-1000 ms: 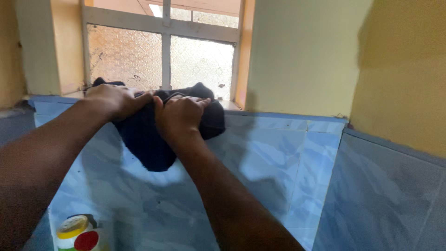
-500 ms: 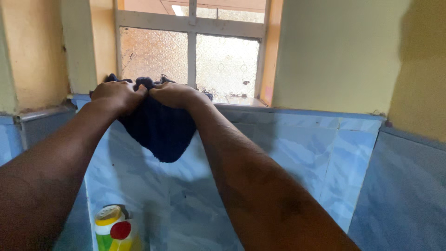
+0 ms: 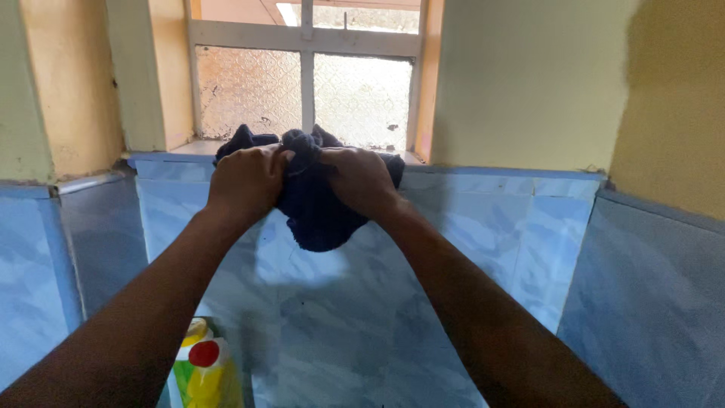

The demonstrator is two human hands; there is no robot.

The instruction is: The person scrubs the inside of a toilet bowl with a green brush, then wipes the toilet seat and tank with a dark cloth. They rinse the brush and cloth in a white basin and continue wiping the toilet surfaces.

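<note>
between both hands, at the sill's edge, a dark blue cloth (image 3: 313, 200) is bunched; the left hand (image 3: 245, 181) and right hand (image 3: 359, 180) are each closed tight on it, its lower part hanging down over the blue tiled wall (image 3: 453, 242). below the left hand stands a yellow-green bottle (image 3: 202, 370). if either grip loosens, i judge the cloth could drop onto the bottle. compared with half a second ago, the hands sit closer together and the cloth is more crumpled.

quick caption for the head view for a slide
Both hands, left hand and right hand, grip a bunched dark blue cloth at a windowsill above blue tiles.
</note>
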